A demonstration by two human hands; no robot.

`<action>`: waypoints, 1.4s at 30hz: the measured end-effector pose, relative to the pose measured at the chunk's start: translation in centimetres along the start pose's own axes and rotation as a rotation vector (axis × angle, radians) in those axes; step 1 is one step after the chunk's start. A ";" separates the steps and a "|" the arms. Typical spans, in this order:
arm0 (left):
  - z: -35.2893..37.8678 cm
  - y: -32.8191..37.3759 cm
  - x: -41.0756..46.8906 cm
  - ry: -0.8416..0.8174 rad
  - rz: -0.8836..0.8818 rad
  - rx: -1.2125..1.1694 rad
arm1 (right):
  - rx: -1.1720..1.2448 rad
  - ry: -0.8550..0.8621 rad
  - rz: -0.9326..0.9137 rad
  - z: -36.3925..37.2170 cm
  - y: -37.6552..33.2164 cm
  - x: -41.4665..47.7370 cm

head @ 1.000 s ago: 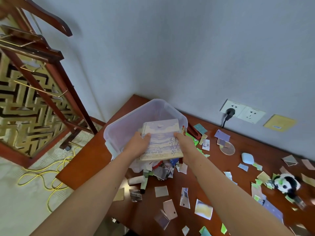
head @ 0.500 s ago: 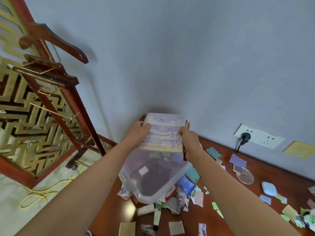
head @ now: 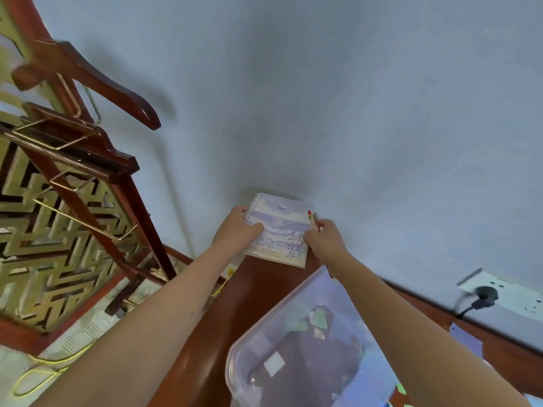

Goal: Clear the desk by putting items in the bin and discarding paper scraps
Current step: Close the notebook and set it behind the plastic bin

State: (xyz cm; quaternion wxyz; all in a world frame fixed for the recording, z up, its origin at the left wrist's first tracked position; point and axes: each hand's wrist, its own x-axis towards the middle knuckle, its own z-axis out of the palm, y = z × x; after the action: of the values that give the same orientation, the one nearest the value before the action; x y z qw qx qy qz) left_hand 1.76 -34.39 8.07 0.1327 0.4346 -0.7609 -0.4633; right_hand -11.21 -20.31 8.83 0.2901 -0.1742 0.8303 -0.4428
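A spiral notebook point(head: 282, 224) with a pale purple sea-and-moon cover is held up near the wall over the desk's far corner. My left hand point(head: 238, 229) grips its spiral edge, thumb on the cover. My right hand point(head: 321, 239) pinches its right edge together with a red pen point(head: 313, 220). Below my arms lies a clear plastic bin point(head: 264, 342), tipped so its bottom faces me, with paper scraps point(head: 318, 317) showing through it. The brown desk point(head: 235, 306) extends under the bin.
A carved wooden rack point(head: 97, 160) with brass bars stands at the left beside the desk. A yellow cable point(head: 44, 368) lies on the floor. A wall socket with a black plug point(head: 486, 295) sits at the right. A purple paper point(head: 465, 339) lies near the wall.
Both hands have carried the notebook from over the bin's opening up and toward the far corner by the wall. The view has tilted up, so most of the scraps have left the frame.
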 end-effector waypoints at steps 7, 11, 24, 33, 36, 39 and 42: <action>1.0 -4.4 5.6 -0.062 -0.010 0.042 | -0.368 -0.188 -0.040 3.4 -0.2 6.3; 2.9 -7.0 7.5 -0.083 -0.013 0.066 | -0.565 -0.305 0.106 5.1 0.8 9.0; 9.5 -12.2 9.9 -0.136 -0.035 0.112 | -0.622 -0.508 0.449 6.6 5.5 12.1; 11.7 -13.2 9.8 -0.108 -0.003 0.206 | -0.610 -0.556 0.514 7.2 7.1 13.1; 11.7 -13.0 9.8 -0.120 0.013 0.269 | -0.630 -0.575 0.496 7.3 7.0 13.3; 11.6 -12.8 9.9 -0.137 -0.001 0.354 | -0.633 -0.588 0.507 7.8 7.3 13.5; 11.6 -12.7 9.8 -0.158 -0.010 0.410 | -0.606 -0.575 0.531 7.9 7.4 13.5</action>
State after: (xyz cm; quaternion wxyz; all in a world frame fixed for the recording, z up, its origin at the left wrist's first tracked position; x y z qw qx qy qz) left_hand -4.17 -37.70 -10.55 -0.0206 0.4187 -0.8449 -0.3322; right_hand -16.83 -28.68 -5.28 0.5465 -0.1481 0.8238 -0.0264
